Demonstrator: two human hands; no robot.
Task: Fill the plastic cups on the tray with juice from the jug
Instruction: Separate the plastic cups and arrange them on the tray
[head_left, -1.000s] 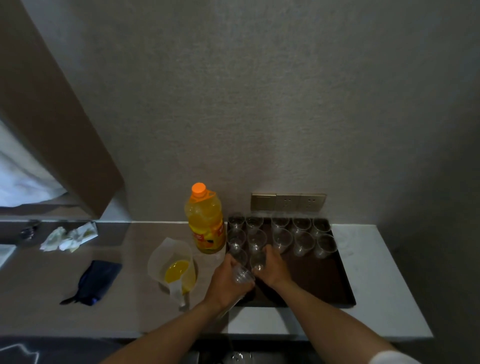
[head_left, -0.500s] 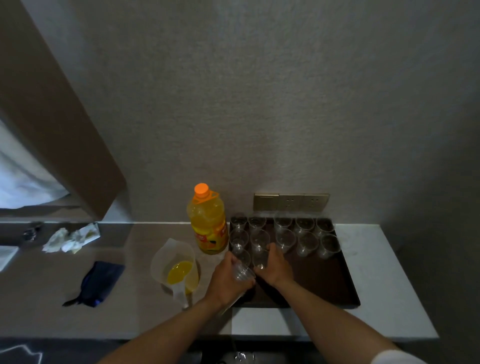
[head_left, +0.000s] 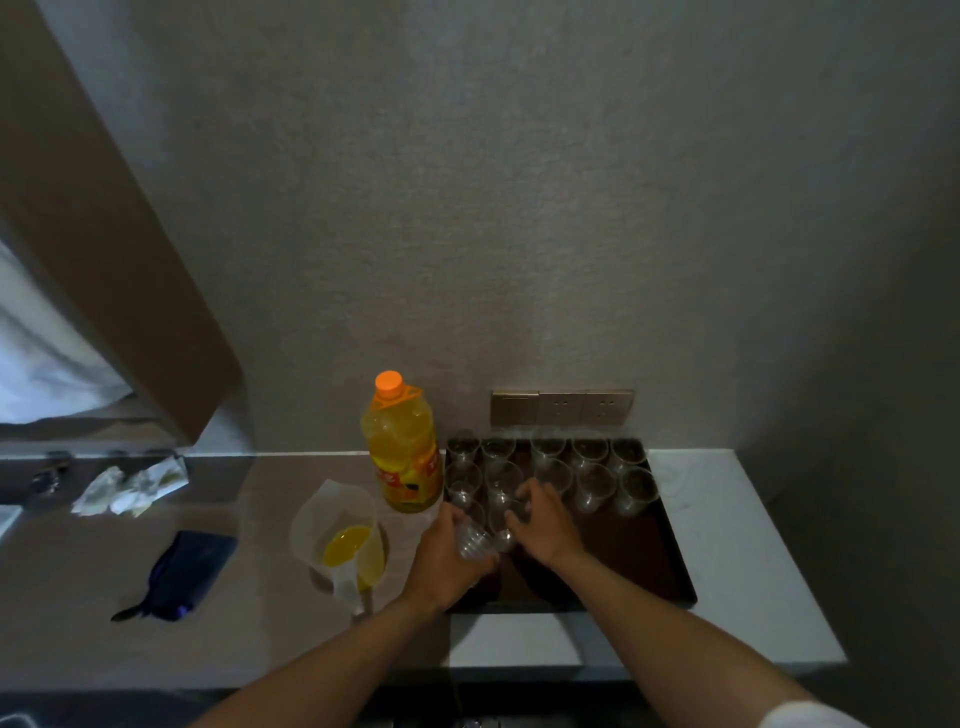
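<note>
A dark tray (head_left: 654, 566) lies on the counter with several clear plastic cups (head_left: 592, 486) standing in rows at its far end. My left hand (head_left: 447, 558) grips a stack of clear cups (head_left: 478, 540) tilted over the tray's near left part. My right hand (head_left: 543, 522) pinches a single cup (head_left: 506, 525) at the end of that stack, beside the standing cups. A translucent jug (head_left: 337, 530) with a little orange juice sits left of the tray. Behind it stands a juice bottle (head_left: 402, 449) with an orange cap.
A dark blue pouch (head_left: 182, 571) and crumpled paper (head_left: 130, 486) lie on the counter's left side. A wall socket panel (head_left: 563, 408) is behind the tray. The white counter end (head_left: 727, 545) lies right of the tray.
My right hand has moved slightly away from the stack toward the standing cups, taking one cup with it. The view has shifted a little; my left hand has stayed in place.
</note>
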